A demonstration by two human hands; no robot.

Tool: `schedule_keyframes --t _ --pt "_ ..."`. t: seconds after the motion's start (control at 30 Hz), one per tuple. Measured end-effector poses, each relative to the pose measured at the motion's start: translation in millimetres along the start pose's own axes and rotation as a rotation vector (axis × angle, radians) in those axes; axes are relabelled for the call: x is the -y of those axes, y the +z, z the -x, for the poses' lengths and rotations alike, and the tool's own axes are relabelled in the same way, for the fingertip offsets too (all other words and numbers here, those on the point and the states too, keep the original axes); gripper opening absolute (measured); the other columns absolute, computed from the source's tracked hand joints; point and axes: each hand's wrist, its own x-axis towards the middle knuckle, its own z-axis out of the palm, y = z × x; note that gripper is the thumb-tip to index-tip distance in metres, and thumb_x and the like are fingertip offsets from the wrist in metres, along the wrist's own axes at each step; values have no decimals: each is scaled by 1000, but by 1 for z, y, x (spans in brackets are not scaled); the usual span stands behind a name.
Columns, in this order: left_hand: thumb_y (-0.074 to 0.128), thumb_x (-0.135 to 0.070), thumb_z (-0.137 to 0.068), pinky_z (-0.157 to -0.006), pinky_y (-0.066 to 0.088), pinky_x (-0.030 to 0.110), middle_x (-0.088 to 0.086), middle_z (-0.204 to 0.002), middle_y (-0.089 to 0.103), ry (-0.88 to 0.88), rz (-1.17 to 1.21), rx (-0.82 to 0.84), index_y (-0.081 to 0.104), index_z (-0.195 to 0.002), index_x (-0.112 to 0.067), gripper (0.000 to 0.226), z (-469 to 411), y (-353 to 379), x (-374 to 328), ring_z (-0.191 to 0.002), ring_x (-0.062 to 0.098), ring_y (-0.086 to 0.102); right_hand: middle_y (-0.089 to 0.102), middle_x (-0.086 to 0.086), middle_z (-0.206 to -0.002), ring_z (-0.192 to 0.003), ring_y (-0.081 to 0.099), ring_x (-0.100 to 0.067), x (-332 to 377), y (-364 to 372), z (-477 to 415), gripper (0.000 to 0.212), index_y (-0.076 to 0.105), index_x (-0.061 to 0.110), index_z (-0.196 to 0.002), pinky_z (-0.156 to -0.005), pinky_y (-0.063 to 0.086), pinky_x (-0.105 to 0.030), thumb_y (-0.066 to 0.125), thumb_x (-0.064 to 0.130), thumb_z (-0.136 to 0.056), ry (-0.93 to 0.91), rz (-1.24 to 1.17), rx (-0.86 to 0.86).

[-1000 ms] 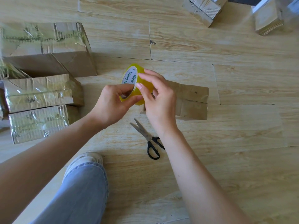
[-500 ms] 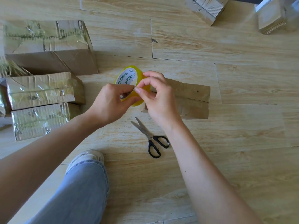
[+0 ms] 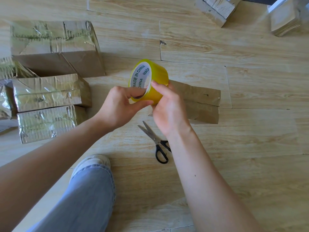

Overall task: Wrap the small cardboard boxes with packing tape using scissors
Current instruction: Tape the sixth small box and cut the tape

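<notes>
A yellow roll of packing tape point(image 3: 158, 76) with a white printed core is held above the wooden floor. My left hand point(image 3: 120, 108) grips it with fingers hooked inside the core and the thumb under the rim. My right hand point(image 3: 168, 106) curls round the roll's outer face from the right. Behind my right hand lies a small flat cardboard box point(image 3: 202, 101), partly hidden by it. Black-handled scissors point(image 3: 154, 141) lie on the floor below the hands, blades slightly apart and pointing up-left.
Three tape-covered cardboard boxes sit at the left: a large one point(image 3: 55, 47) and two smaller ones point(image 3: 48, 92) point(image 3: 45, 123). More boxes point(image 3: 215, 9) point(image 3: 284, 20) lie at the top right. My jeans leg and white shoe point(image 3: 93, 164) are at bottom centre.
The roll has been turned in my hands, its core now facing more toward me. My right fingers moved from the roll's top edge down onto its outer face.
</notes>
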Motion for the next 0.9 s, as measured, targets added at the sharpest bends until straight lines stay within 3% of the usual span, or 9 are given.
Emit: schedule_keyframes --t 0.07,0.23,0.3,0.37,0.43,0.5,0.63,0.8,0.9 --pt "73 -13 -82 -66 33 -3 -33 -77 56 -12 -10 1 74 -92 -16 10 1 2 1 -69 -25 50 59 -23 -109 -99 58 -34 -1 1 -1 32 55 0 -120 -80 53 -37 49 -2 -89 12 2 -32" --pt "73 -14 -81 -62 35 2 -23 -68 56 -4 -50 10 73 -81 -6 8 4 2 7 -66 -15 51 57 -25 -109 -118 52 -50 -2 6 -6 49 47 -6 -129 -103 41 -56 44 -6 -81 53 50 -151" --pt "72 -19 -83 -62 42 13 -4 -65 60 2 -48 16 71 -79 -1 19 4 4 7 -65 -3 48 59 -20 -98 -106 57 -50 -2 6 -7 49 49 -5 -122 -89 52 -51 38 -14 -76 41 71 -173" --pt "71 -24 -84 -69 48 29 17 -72 64 11 -45 37 70 -79 1 25 2 5 5 -70 10 45 58 -13 -84 -86 59 -36 -2 4 -6 56 50 0 -116 -66 53 -34 29 -22 -69 22 88 -198" --pt "70 -23 -85 -61 42 16 2 -64 60 24 -24 38 66 -70 -9 21 0 3 3 -64 3 42 59 -16 -86 -84 59 -31 -2 0 -2 58 50 -2 -118 -62 53 -30 30 -24 -68 16 45 -149" --pt "71 -17 -84 -56 31 4 -18 -58 50 23 -19 26 63 -67 -19 19 -1 2 2 -56 -5 43 61 -23 -102 -93 60 -35 0 -2 2 49 51 -7 -123 -71 56 -34 42 -15 -75 12 -4 -72" --pt "72 -11 -82 -60 31 0 -24 -63 49 22 -23 29 69 -75 -3 11 1 1 0 -60 -13 47 57 -29 -129 -119 56 -43 0 -5 2 40 50 -3 -133 -103 46 -50 54 10 -95 59 -32 -37" --pt "71 -12 -83 -58 31 1 -28 -61 51 20 12 42 62 -72 -21 17 -2 -1 -4 -56 -9 44 56 -32 -124 -105 59 -38 6 -7 -1 39 45 -10 -133 -83 57 -38 48 -2 -95 19 -49 63" --pt "70 -14 -85 -56 30 5 -14 -57 42 -8 -1 33 59 -66 -10 22 -6 -4 -4 -54 -2 38 55 -29 -128 -106 60 -33 6 -10 -3 49 41 -2 -139 -84 54 -35 49 -9 -91 -68 67 43"
